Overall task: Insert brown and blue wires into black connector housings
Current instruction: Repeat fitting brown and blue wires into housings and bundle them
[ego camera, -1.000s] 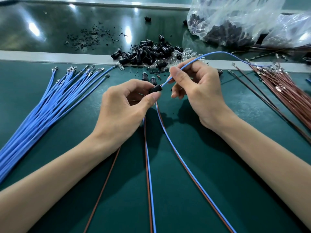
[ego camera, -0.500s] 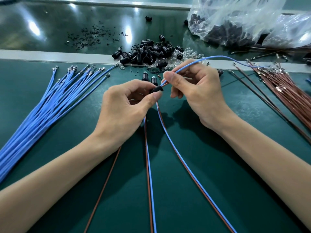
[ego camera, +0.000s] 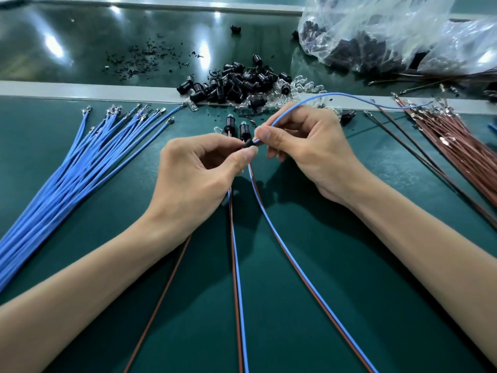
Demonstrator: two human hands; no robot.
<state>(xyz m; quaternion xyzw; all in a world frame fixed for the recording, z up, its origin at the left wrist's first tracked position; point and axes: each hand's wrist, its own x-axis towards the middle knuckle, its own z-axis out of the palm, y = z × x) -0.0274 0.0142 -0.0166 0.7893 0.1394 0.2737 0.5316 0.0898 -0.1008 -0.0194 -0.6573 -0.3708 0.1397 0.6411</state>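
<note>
My left hand (ego camera: 196, 173) pinches a small black connector housing (ego camera: 248, 143) between thumb and fingers over the green mat. My right hand (ego camera: 306, 149) pinches a blue wire (ego camera: 347, 95) right at the housing, and the wire's end enters it. The wire arcs up and away to the right. A brown wire (ego camera: 158, 300) trails from under my left hand toward me. Two finished housings (ego camera: 236, 127) with brown-and-blue wire pairs (ego camera: 271, 232) lie just behind my fingers.
A fan of loose blue wires (ego camera: 67, 181) lies at the left. Brown wires (ego camera: 462, 146) are bundled at the right. A pile of black housings (ego camera: 236, 84) sits on the rail behind, with a clear plastic bag (ego camera: 398, 33) of more at the back right.
My right hand has slid down the blue wire toward the housing, pushing its end further in. The left hand has stayed put.
</note>
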